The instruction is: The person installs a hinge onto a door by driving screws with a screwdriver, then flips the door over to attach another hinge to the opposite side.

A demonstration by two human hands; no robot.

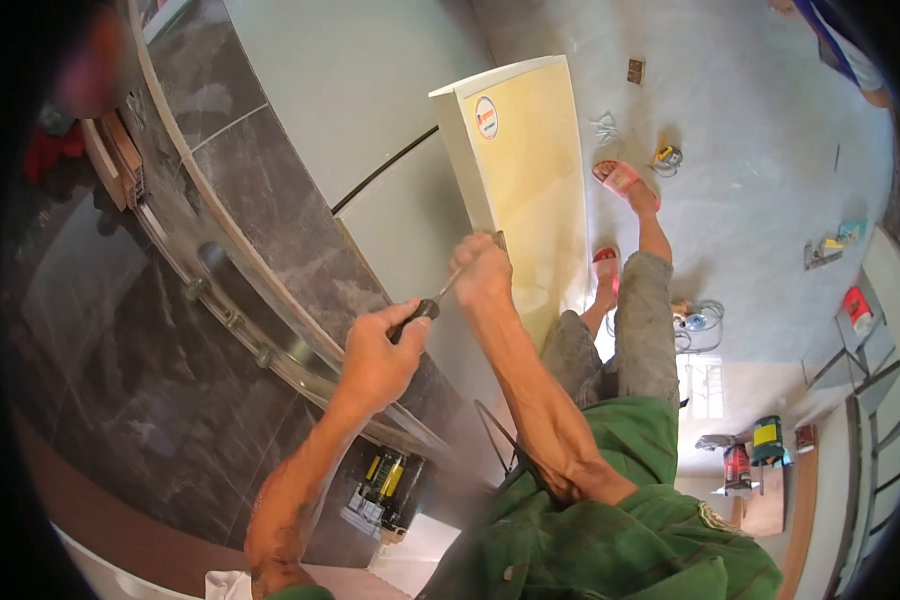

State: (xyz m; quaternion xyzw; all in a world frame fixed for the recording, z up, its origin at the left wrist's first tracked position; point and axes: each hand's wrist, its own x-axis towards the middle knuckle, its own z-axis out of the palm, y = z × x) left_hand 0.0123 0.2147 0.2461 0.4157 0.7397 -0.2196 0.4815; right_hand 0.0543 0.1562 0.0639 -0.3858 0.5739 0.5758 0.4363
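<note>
My left hand (378, 360) is closed around the black handle of a tool (417, 318). A thin metal shaft or blade runs from that handle toward my right hand (482, 272), and its exact kind is hard to tell. My right hand is closed and slightly blurred at the far end of the shaft. A small dark edge shows beyond its fingers; what they hold is mostly hidden. Just behind the right hand stands a pale yellow board piece (530, 150) with white edges and a round sticker (486, 118).
To the left runs a curved counter edge (220, 190) with dark marbled panels (150, 370). On the grey floor lie a tape measure (670, 157), a cable coil (708, 318) and a red container (857, 308). Cans (767, 440) stand lower right. Part of another person (845, 45) shows at upper right.
</note>
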